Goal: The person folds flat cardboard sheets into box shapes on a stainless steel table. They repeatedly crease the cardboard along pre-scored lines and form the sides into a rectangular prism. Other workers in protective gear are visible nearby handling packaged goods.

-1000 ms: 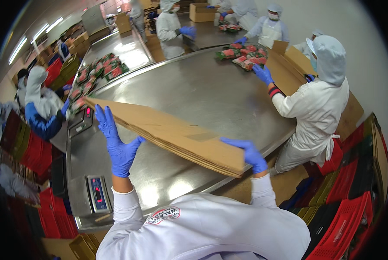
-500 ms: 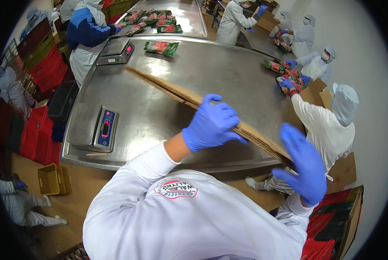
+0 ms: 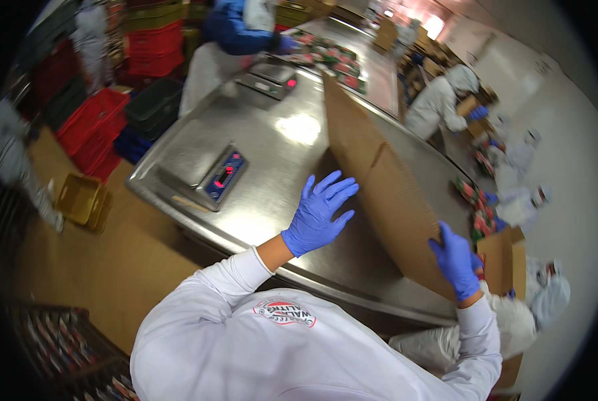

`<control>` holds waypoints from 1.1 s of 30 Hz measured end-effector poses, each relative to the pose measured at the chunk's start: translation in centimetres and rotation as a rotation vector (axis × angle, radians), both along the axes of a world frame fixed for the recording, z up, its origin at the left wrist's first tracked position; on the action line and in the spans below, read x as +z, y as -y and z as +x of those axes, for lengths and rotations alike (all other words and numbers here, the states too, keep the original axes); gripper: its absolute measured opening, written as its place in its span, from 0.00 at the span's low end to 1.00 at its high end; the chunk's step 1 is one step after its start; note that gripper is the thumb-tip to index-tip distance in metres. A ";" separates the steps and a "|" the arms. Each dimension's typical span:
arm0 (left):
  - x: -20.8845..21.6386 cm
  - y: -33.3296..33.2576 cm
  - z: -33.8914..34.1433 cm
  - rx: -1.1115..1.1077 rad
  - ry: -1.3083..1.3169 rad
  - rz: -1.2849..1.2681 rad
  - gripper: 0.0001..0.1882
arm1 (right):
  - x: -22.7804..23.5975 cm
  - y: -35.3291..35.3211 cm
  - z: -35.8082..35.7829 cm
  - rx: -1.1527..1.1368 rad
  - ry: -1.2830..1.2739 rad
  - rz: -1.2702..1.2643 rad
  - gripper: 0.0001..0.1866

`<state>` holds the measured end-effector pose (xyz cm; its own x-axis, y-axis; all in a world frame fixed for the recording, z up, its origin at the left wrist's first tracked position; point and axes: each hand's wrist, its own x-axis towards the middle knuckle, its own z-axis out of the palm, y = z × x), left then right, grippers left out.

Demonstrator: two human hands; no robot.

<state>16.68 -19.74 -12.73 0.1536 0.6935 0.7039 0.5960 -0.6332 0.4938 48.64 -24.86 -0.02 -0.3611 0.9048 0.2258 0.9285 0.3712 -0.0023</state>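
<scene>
A flattened cardboard box (image 3: 386, 180) stands tilted on edge across the steel table, its brown broad side facing left and a crease running down it. Gloved in blue, my right hand (image 3: 458, 260) grips the near right end of the cardboard, thumb and fingers at its edge. My left hand (image 3: 319, 214), also in a blue glove, is open with fingers spread. It hovers over the table just left of the cardboard and holds nothing. Part of the table behind the cardboard is hidden.
On the steel table (image 3: 285, 170) stand a near scale (image 3: 209, 177) and a far scale (image 3: 269, 80). Green-and-red packs (image 3: 329, 57) lie on the far table. Co-workers stand to the right, one beside an open carton (image 3: 503, 257). Red crates (image 3: 92, 130) and a yellow crate (image 3: 82, 200) are at left.
The cardboard has swung from nearly edge-on to showing its broad side. My left hand has let go of it and opened; my right hand has taken hold of its end. The view has turned.
</scene>
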 end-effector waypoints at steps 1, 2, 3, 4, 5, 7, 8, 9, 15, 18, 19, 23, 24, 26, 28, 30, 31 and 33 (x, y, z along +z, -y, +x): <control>-1.3 0.5 -1.2 0.029 0.024 -0.055 0.30 | 0.5 -2.0 -0.1 -0.022 -0.061 -0.028 0.23; -2.3 1.2 -2.7 0.107 0.031 -0.092 0.31 | 1.0 -4.7 -0.6 0.039 -0.155 -0.033 0.22; -3.4 2.1 -3.9 0.142 0.029 -0.167 0.32 | 1.7 -7.2 -1.2 0.020 -0.225 -0.086 0.21; -4.4 3.1 -4.9 0.187 0.015 -0.257 0.33 | 2.6 -9.2 -1.5 0.012 -0.321 -0.162 0.20; -5.4 3.9 -5.9 0.218 0.033 -0.333 0.35 | 3.2 -11.3 -2.0 0.049 -0.429 -0.206 0.21; -7.7 5.6 -8.2 0.264 0.087 -0.446 0.36 | 4.0 -13.9 -3.3 0.092 -0.603 -0.294 0.23; -8.8 5.8 -9.2 0.275 0.118 -0.519 0.36 | 4.7 -14.8 -3.8 0.114 -0.683 -0.343 0.23; -9.7 5.7 -9.9 0.291 0.118 -0.580 0.40 | 5.6 -15.4 -4.2 0.139 -0.721 -0.348 0.23; -11.1 2.9 -14.5 0.305 0.624 -0.907 0.68 | 6.8 -14.5 -3.1 0.305 -1.191 -0.433 0.23; -8.5 1.8 -16.4 0.120 0.837 -0.870 0.62 | 1.7 -15.9 -1.3 0.188 -1.479 -0.399 0.22; -7.5 1.8 -17.3 -0.159 0.933 -0.874 0.47 | -0.5 -17.0 -0.7 0.224 -1.548 -0.433 0.21; -5.0 2.4 -17.1 -0.043 0.994 -0.571 0.20 | -10.9 -21.6 -0.8 0.063 -1.531 -0.520 0.16; -4.8 2.1 -16.6 0.098 0.964 -0.614 0.19 | -13.5 -22.3 -1.7 -0.021 -1.443 -0.535 0.20; -4.4 1.1 -15.9 0.223 0.887 -0.578 0.19 | -18.5 -22.0 -4.2 -0.200 -0.926 -0.274 0.37; -4.4 -0.4 -14.8 0.261 0.800 -0.651 0.19 | -21.8 -19.4 -5.9 0.065 -0.558 -0.392 0.46; -4.3 -1.9 -14.3 0.201 0.767 -0.769 0.21 | -24.3 -15.6 -7.2 0.403 -0.153 -0.517 0.52; -4.1 -2.6 -14.2 0.127 0.782 -0.877 0.23 | -25.2 -14.4 -8.1 0.345 -0.132 -0.537 0.51; -4.0 -3.5 -13.3 0.141 0.951 -1.037 0.33 | -26.7 -13.5 -8.9 0.379 -0.187 -0.369 0.50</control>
<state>3.33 -16.23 -16.73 -0.1968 0.9220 -0.3333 -0.1957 0.2962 0.9349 39.73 -11.35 -26.71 -0.6609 0.7504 0.0102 0.7015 0.6225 -0.3470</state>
